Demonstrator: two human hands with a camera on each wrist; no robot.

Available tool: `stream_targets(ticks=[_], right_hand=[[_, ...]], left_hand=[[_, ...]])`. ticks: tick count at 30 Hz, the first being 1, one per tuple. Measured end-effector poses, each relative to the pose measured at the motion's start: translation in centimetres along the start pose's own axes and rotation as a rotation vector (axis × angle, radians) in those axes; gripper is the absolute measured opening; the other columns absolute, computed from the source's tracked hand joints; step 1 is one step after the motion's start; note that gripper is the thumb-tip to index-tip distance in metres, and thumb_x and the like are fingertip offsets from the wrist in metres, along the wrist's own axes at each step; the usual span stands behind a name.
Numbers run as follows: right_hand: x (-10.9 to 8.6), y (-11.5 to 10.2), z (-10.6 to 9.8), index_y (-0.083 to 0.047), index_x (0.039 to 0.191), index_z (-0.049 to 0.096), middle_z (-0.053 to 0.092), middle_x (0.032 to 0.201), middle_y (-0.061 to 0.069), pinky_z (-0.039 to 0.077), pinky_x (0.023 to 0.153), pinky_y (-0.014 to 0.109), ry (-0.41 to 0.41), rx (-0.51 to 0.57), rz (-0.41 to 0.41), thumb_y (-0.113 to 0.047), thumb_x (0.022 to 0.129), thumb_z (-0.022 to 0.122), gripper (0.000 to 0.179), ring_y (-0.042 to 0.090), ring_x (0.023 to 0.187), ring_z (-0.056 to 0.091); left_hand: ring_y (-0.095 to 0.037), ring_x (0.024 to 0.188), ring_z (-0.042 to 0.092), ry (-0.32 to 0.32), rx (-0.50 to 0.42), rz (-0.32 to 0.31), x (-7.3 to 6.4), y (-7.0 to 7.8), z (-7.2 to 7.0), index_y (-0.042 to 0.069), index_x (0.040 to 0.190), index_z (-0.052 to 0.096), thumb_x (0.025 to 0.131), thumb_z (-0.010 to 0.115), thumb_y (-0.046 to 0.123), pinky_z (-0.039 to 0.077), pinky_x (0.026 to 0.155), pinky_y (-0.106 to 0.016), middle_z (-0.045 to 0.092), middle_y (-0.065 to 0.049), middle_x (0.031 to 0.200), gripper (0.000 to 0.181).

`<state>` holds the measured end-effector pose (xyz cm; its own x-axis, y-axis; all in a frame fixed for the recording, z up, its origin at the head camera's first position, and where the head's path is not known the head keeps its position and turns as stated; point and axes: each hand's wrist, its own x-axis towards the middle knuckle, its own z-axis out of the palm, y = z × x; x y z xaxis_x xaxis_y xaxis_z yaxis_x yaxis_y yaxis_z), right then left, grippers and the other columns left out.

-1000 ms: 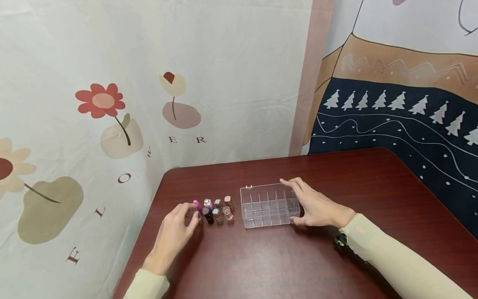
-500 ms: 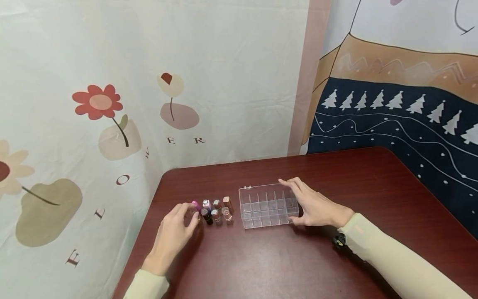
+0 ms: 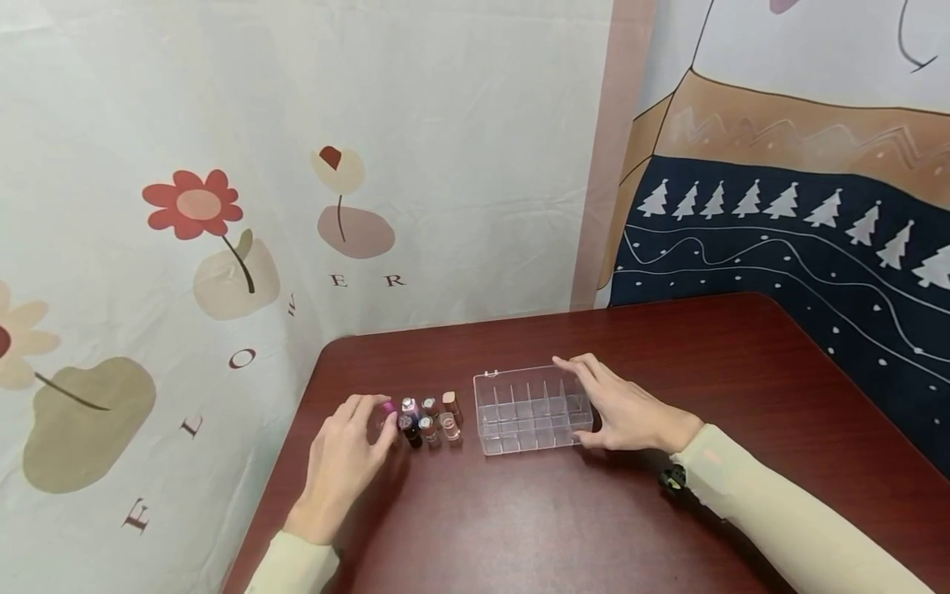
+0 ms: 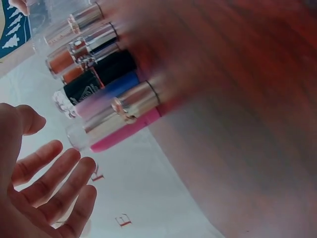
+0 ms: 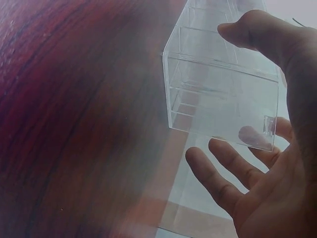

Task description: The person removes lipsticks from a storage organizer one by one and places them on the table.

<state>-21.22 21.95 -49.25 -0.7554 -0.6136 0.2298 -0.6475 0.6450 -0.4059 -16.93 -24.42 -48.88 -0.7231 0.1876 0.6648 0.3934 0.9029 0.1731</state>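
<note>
Several lipsticks stand upright in two short rows left of a clear compartment box [image 3: 519,443]. At the left end of the rows are a pink tube [image 4: 130,131] and a clear-capped lipstick [image 4: 136,100] with a shiny metallic base. A black lipstick [image 4: 101,74] stands beside them. My left hand [image 3: 345,454] is around that end, thumb and fingers spread; in the left wrist view a gap shows between them and the tubes. My right hand [image 3: 631,408] holds the right end of the box, thumb at the front, fingers behind. No items show in its compartments.
The box and lipsticks are on a dark red-brown table [image 3: 534,520]. A pale flower-print cloth [image 3: 460,165] hangs along the back and left edges. A navy cloth with white trees [image 3: 787,231] hangs at the right.
The head view has shifted slightly. My left fingertips have drawn back and up a little by the lipsticks. My right hand and the box keep their places.
</note>
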Motion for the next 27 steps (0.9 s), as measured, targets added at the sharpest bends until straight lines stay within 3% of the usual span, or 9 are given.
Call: stream_targets(ticks=[4,9,18,23,27], right_hand=[[0.0,0.0,0.0,-0.016,0.183,0.029,0.052,0.162,0.013,0.056,0.076,0.022,-0.005,0.013,0.018,-0.027,0.083,0.104,0.126,0.023,0.114,0.065],[0.0,-0.1,0.1,-0.019,0.184,0.028,0.049,0.166,0.012,0.056,0.074,0.022,-0.015,0.023,0.034,-0.027,0.084,0.104,0.127,0.025,0.117,0.067],[-0.5,-0.2,-0.3,-0.023,0.186,0.024,0.040,0.179,0.010,0.058,0.073,0.024,-0.002,-0.019,0.039,-0.035,0.086,0.104,0.129,0.023,0.115,0.069],[-1.2,-0.2,-0.5,-0.020,0.186,0.025,0.037,0.184,0.015,0.069,0.091,0.044,0.064,-0.079,0.018,-0.049,0.088,0.100,0.126,0.034,0.140,0.069],[-1.8,-0.2,-0.8,-0.021,0.186,0.027,0.035,0.186,0.017,0.064,0.109,0.067,0.118,-0.134,0.033,-0.062,0.091,0.094,0.123,0.042,0.154,0.062]], left_hand=[[-0.027,0.077,0.068,0.017,-0.017,0.038,0.6,0.6,0.1,0.006,0.117,0.083,0.096,0.090,0.015,0.060,0.070,-0.052,0.080,-0.014,0.102,0.024],[-0.027,0.082,0.071,0.026,-0.037,0.081,1.1,1.6,0.4,0.007,0.119,0.082,0.096,0.090,0.017,0.059,0.074,-0.050,0.079,-0.011,0.102,0.026],[-0.035,0.108,0.080,-0.061,-0.064,0.080,2.2,3.8,1.1,0.011,0.131,0.081,0.098,0.090,0.027,0.061,0.090,-0.056,0.080,-0.012,0.127,0.037],[-0.036,0.123,0.078,-0.154,-0.083,0.068,2.7,5.2,1.5,0.013,0.142,0.078,0.100,0.090,0.035,0.060,0.104,-0.061,0.076,-0.013,0.142,0.049],[-0.041,0.135,0.074,-0.208,-0.089,0.065,3.0,6.1,1.9,0.014,0.151,0.073,0.100,0.090,0.043,0.058,0.114,-0.067,0.072,-0.016,0.153,0.061]])
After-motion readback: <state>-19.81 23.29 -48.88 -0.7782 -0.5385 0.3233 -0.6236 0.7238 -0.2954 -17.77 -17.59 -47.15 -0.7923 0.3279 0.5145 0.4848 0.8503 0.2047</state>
